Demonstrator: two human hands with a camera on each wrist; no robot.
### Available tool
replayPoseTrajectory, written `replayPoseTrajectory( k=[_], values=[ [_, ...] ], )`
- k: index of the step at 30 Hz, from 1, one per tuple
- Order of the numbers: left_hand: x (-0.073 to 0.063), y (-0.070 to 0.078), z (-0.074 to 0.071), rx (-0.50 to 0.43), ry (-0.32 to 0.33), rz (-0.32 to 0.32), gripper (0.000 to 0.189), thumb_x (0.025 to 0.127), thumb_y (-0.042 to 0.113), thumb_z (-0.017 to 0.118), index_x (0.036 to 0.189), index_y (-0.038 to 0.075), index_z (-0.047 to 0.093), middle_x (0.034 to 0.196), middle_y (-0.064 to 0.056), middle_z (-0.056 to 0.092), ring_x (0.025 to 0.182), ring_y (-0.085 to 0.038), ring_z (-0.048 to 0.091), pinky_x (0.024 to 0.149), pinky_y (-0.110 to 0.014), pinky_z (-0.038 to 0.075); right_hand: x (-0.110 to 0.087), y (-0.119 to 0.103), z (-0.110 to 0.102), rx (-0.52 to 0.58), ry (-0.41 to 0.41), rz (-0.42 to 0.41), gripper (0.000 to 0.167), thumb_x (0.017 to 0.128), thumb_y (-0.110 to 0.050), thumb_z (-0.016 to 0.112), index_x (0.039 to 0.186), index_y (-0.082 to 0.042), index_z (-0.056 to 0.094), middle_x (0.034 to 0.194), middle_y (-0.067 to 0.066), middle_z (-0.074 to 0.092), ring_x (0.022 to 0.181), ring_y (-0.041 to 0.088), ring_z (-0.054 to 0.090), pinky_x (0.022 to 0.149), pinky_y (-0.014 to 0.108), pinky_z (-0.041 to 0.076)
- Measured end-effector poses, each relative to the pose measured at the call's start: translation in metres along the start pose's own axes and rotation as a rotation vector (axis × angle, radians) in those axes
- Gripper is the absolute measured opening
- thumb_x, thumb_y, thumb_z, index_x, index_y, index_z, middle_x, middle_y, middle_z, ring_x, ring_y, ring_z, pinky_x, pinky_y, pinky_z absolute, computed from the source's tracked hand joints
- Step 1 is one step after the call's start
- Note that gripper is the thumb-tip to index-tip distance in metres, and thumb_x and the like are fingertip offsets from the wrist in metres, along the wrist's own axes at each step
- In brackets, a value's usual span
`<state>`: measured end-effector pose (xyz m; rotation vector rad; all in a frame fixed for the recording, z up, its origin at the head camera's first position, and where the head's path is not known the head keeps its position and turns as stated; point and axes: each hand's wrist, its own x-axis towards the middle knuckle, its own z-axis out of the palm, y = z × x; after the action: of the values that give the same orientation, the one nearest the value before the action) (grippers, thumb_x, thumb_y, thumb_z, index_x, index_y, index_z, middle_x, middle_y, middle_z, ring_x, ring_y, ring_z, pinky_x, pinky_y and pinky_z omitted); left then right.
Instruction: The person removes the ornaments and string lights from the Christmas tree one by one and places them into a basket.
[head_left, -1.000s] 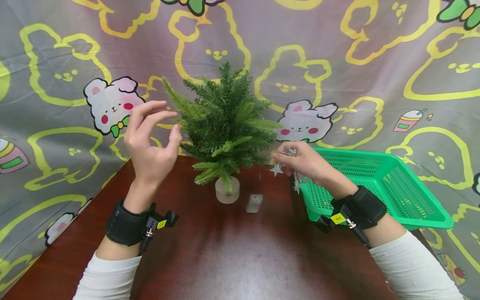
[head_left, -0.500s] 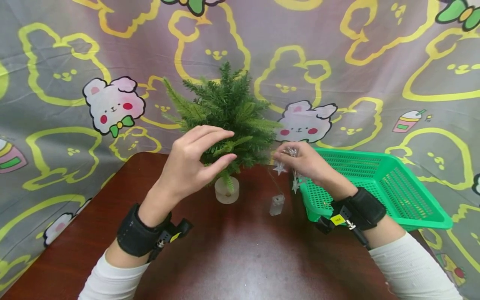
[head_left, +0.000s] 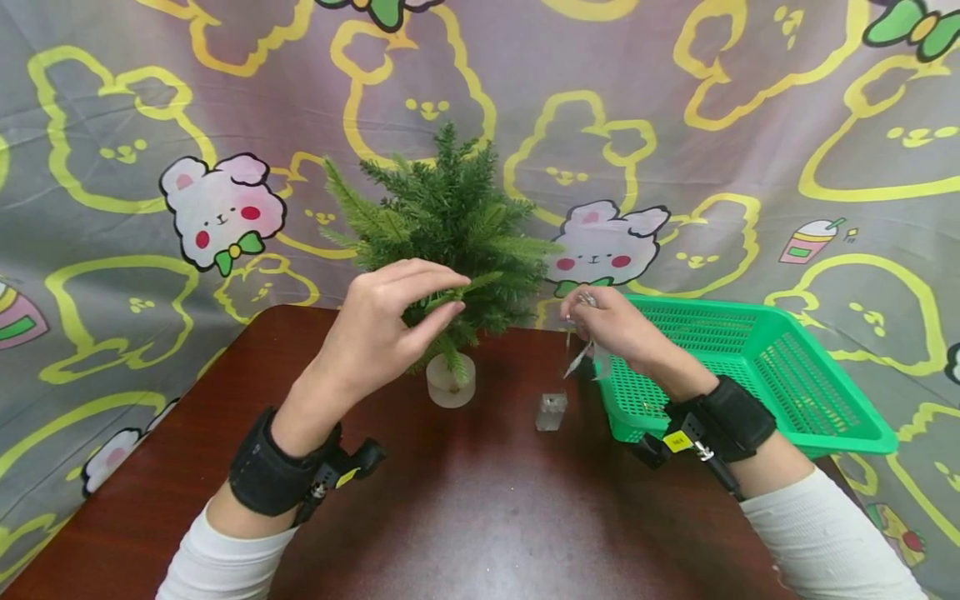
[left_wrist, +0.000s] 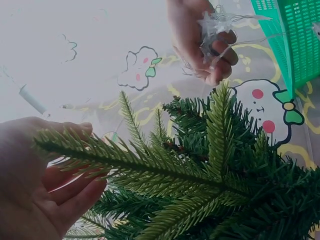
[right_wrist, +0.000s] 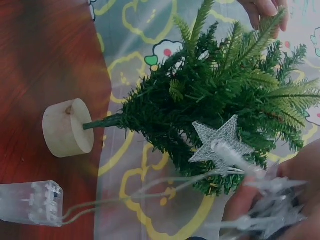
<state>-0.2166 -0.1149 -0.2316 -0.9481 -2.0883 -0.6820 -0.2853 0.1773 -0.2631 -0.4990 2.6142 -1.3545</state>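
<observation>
A small green artificial Christmas tree (head_left: 450, 217) stands upright on a round pale wooden base (right_wrist: 70, 127). My left hand (head_left: 386, 321) is before its lower branches, thumb and fingers apart; in the left wrist view a light-green branch (left_wrist: 165, 170) crosses in front of the palm. To the right of the tree, my right hand (head_left: 622, 325) grips a bunched string of clear star lights (left_wrist: 215, 27). One mesh star (right_wrist: 220, 142) dangles from the bunch. Thin wires run down to a clear battery box (head_left: 551, 412) at the table, right of the base.
A green plastic basket (head_left: 832, 358) stands at the right, just behind and beside my right wrist. Beneath everything is a dark red-brown table (head_left: 465, 517). A grey cloth (head_left: 300, 100) with yellow cartoon outlines hangs close behind the tree.
My left hand has come right and down from beside the tree to in front of it. The battery box has shifted right; the right hand moved slightly right, still gripping the lights.
</observation>
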Motion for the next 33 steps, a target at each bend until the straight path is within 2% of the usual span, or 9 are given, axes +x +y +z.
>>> replayPoseTrajectory(
  k=[3, 8, 12, 15, 19, 21, 25, 30, 33],
  values=[
    [0.000, 0.000, 0.000, -0.007, 0.000, -0.001, 0.021, 0.088, 0.012, 0.075, 0.109, 0.007, 0.075, 0.105, -0.006, 0.075, 0.101, -0.019, 0.070, 0.090, -0.034, 0.058, 0.000, 0.002, 0.001, 0.073, -0.010, 0.019, 0.022, 0.101, -0.012, 0.035, 0.097, -0.001, 0.053, 0.083, 0.007, 0.043, 0.077, 0.022, 0.043, 0.067, 0.032, 0.047],
    [0.000, -0.001, 0.000, -0.022, 0.001, -0.004, 0.021, 0.088, 0.012, 0.075, 0.109, 0.007, 0.075, 0.105, -0.006, 0.075, 0.100, -0.018, 0.070, 0.089, -0.034, 0.058, 0.001, 0.009, 0.002, 0.229, -0.096, 0.077, 0.022, 0.103, -0.017, 0.034, 0.090, -0.007, 0.049, 0.097, 0.003, 0.067, 0.091, 0.016, 0.068, 0.071, 0.028, 0.047],
    [0.000, -0.001, -0.001, -0.036, 0.000, -0.009, 0.021, 0.088, 0.013, 0.075, 0.109, 0.007, 0.075, 0.105, -0.006, 0.075, 0.100, -0.017, 0.070, 0.089, -0.035, 0.058, 0.004, 0.014, 0.005, 0.291, -0.098, 0.094, 0.021, 0.103, -0.017, 0.033, 0.093, -0.005, 0.047, 0.078, 0.004, 0.064, 0.069, 0.016, 0.067, 0.058, 0.028, 0.054],
    [-0.001, -0.001, -0.001, -0.040, 0.000, -0.010, 0.021, 0.088, 0.013, 0.075, 0.109, 0.007, 0.075, 0.105, -0.005, 0.075, 0.100, -0.017, 0.070, 0.088, -0.035, 0.058, 0.005, 0.014, 0.008, 0.193, -0.072, 0.043, 0.023, 0.102, -0.014, 0.035, 0.098, 0.000, 0.052, 0.084, 0.006, 0.055, 0.075, 0.019, 0.056, 0.073, 0.035, 0.055],
    [0.000, -0.002, -0.002, -0.043, 0.004, -0.007, 0.021, 0.089, 0.013, 0.075, 0.109, 0.008, 0.075, 0.105, -0.005, 0.075, 0.100, -0.017, 0.070, 0.088, -0.035, 0.058, 0.003, 0.006, 0.014, -0.015, -0.099, -0.008, 0.030, 0.104, -0.023, 0.043, 0.105, -0.001, 0.064, 0.109, 0.013, 0.062, 0.097, 0.023, 0.057, 0.090, 0.041, 0.050],
    [0.000, -0.002, -0.002, -0.045, 0.007, -0.006, 0.020, 0.089, 0.013, 0.074, 0.109, 0.008, 0.075, 0.105, -0.005, 0.075, 0.100, -0.017, 0.070, 0.088, -0.035, 0.058, 0.003, 0.002, 0.016, -0.134, -0.128, -0.031, 0.027, 0.102, -0.025, 0.052, 0.105, -0.005, 0.069, 0.110, 0.014, 0.067, 0.092, 0.024, 0.060, 0.084, 0.040, 0.053],
    [0.000, -0.002, -0.003, -0.052, 0.013, -0.005, 0.020, 0.089, 0.013, 0.074, 0.109, 0.009, 0.075, 0.105, -0.005, 0.075, 0.100, -0.016, 0.070, 0.088, -0.034, 0.058, 0.000, -0.005, 0.021, -0.411, -0.157, -0.102, 0.010, 0.092, -0.018, 0.066, 0.094, -0.011, 0.073, 0.091, 0.006, 0.071, 0.069, 0.018, 0.057, 0.065, 0.031, 0.051],
    [-0.001, -0.003, -0.002, -0.055, 0.020, 0.002, 0.020, 0.089, 0.013, 0.074, 0.109, 0.009, 0.075, 0.105, -0.005, 0.075, 0.100, -0.016, 0.070, 0.088, -0.034, 0.058, -0.005, -0.009, 0.026, -0.677, -0.145, -0.166, 0.012, 0.085, -0.008, 0.071, 0.095, -0.010, 0.075, 0.091, 0.004, 0.073, 0.072, 0.014, 0.060, 0.063, 0.027, 0.050],
    [-0.001, -0.004, -0.002, -0.057, 0.019, 0.000, 0.020, 0.089, 0.013, 0.074, 0.109, 0.009, 0.075, 0.105, -0.005, 0.075, 0.100, -0.017, 0.070, 0.088, -0.034, 0.058, -0.009, -0.011, 0.028, -0.767, -0.158, -0.173, 0.011, 0.085, -0.014, 0.074, 0.094, -0.009, 0.077, 0.086, 0.004, 0.074, 0.067, 0.013, 0.063, 0.059, 0.026, 0.051]
  ],
)
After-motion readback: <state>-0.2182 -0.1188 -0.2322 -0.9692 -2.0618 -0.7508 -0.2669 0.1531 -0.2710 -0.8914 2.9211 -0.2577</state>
